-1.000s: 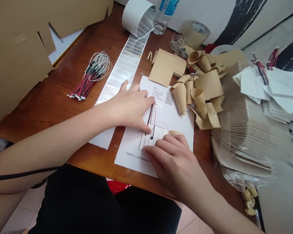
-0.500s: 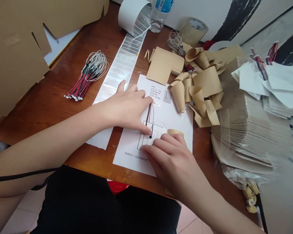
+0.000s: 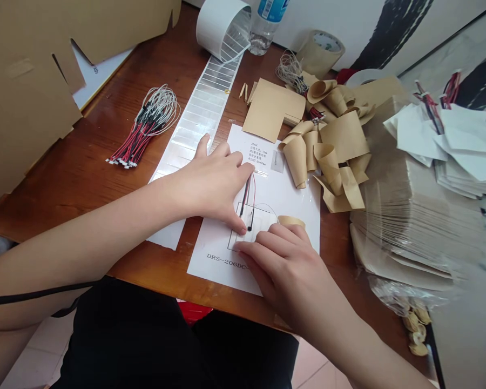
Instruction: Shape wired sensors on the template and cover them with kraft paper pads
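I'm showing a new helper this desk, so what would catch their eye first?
The two bare hands stand out at the centre of the brown wooden desk: the left hand rests beside a thin red-and-black wire on a printed white sheet, with the right hand just below. Curled tan paper strips heap up to their right, and a bundle of red, black and white wires lies to their left.

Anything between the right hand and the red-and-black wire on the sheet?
Nothing visible blocks it. The right hand rests on the white rectangular patch just below the end of the red-and-black wire, with only bare patch between them. The left hand has a fingertip to the wire's left, outside that gap.
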The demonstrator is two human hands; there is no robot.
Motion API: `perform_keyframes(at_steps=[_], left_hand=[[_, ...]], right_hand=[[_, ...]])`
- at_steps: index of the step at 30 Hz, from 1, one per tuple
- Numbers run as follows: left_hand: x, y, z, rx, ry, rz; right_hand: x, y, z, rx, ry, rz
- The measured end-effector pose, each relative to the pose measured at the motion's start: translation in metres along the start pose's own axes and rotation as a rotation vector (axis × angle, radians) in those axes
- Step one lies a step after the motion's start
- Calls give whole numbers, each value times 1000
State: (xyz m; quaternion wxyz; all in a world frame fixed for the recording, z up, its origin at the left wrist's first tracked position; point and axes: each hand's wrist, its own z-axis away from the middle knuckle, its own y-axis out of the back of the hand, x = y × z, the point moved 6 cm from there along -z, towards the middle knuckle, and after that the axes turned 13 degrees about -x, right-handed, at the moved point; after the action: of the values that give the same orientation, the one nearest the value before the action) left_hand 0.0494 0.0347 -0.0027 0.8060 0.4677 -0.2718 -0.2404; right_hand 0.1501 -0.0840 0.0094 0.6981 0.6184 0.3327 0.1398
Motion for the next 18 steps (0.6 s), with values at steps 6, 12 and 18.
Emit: perform_keyframes(at_steps=[6, 12, 18], left_hand=[[-1, -1, 0, 5, -11, 15], [-2, -2, -2, 6, -9, 6], [-1, -3, -2, 3, -3, 3]], right_hand=[[3, 8, 4, 15, -5, 27], [2, -1, 2, 2, 13, -7], [1, -5, 1, 25, 32, -12]])
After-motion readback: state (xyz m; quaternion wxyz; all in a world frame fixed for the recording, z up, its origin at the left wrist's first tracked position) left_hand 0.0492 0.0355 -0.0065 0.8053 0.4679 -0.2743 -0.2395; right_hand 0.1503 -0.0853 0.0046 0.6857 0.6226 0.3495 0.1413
